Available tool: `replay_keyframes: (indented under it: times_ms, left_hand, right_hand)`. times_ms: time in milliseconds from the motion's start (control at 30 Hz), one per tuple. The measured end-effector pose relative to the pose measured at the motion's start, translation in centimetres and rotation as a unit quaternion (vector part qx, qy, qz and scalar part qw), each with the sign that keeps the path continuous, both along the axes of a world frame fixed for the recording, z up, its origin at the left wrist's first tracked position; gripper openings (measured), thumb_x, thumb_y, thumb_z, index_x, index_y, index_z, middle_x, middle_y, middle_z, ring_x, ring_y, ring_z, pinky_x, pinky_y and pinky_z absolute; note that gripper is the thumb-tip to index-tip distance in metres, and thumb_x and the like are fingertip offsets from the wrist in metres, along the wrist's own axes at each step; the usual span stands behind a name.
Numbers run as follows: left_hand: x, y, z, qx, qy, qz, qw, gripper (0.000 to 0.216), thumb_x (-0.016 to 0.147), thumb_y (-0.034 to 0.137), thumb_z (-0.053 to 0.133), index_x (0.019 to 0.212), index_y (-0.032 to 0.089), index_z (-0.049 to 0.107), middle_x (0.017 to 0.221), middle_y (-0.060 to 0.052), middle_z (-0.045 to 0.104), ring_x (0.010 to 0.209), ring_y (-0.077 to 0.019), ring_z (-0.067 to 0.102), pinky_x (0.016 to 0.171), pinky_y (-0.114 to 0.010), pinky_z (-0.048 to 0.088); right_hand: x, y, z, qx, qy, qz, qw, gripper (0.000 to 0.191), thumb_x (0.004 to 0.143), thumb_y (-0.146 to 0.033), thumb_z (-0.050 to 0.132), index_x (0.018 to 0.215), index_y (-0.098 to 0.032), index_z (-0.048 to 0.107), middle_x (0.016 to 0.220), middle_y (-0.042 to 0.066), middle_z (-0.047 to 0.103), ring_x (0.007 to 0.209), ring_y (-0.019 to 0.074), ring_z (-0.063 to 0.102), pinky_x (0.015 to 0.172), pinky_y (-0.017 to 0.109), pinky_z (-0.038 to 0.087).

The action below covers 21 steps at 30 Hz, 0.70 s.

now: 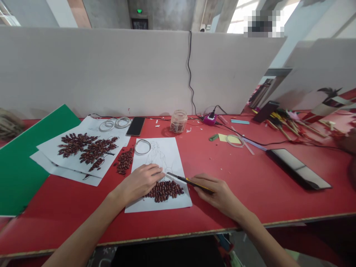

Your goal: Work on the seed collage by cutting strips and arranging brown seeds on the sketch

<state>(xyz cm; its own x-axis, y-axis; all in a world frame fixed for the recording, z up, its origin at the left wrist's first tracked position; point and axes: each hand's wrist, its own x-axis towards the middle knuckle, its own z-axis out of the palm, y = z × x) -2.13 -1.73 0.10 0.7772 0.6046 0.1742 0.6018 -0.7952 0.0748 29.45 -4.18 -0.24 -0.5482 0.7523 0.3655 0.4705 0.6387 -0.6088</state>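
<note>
My left hand (146, 178) lies on a white sheet (172, 152) with a faint pencil drawing, fingers stretched to the right; its thumb is hidden. In my right hand (214, 191) is a utility knife (191, 181) with a yellow and black handle. The knife's dark blade points left, its tip close to my left fingertips. Just below the blade, rows of dark red-brown seeds (164, 191) cover part of the sheet. A loose pile of the same seeds (125, 161) sits left of the sheet. On the sheet's upper left corner rests a tape roll (142, 147).
Left are seed-covered drawings (89, 148) on a green board (16, 178). Behind stand a phone (135, 126), more tape rolls (122, 122), a glass jar (178, 121) and a purple power adapter (210, 119). A dark tablet-like device (299, 168) lies right, with cables running across.
</note>
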Motion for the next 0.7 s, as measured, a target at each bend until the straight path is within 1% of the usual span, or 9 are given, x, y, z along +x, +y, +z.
replay_keyframes:
  times_ms: [200,500,700]
  left_hand:
    - [0.1,-0.1,0.3,-0.006,-0.006,0.006,1.0,0.032,0.098,0.006,0.049,0.127,0.017,0.06,0.13,-0.007,0.065,0.124,-0.0224,0.057,0.1,-0.036,0.049]
    - [0.0,-0.2,0.0,0.0,-0.012,0.006,1.0,0.034,0.099,0.007,0.047,0.13,0.018,0.058,0.131,-0.007,0.064,0.127,-0.0217,0.055,0.102,-0.037,0.048]
    - [0.0,-0.3,0.1,-0.004,-0.013,0.004,1.0,0.034,0.098,0.006,0.047,0.128,0.018,0.058,0.132,-0.008,0.064,0.127,-0.0222,0.055,0.102,-0.038,0.049]
  right_hand:
    - [0.1,0.1,-0.5,-0.002,0.001,0.007,1.0,0.033,0.099,-0.018,0.054,0.128,-0.026,0.069,0.114,0.008,0.074,0.1,0.0183,0.072,0.083,0.031,0.061]
    - [0.0,0.1,-0.9,0.02,-0.002,0.003,1.0,0.037,0.1,-0.018,0.053,0.133,-0.028,0.066,0.113,0.008,0.074,0.098,0.0191,0.072,0.082,0.031,0.061]
    - [0.1,0.0,-1.1,0.025,0.006,-0.013,1.0,0.035,0.099,-0.018,0.054,0.13,-0.027,0.068,0.113,0.007,0.074,0.098,0.0188,0.072,0.082,0.03,0.061]
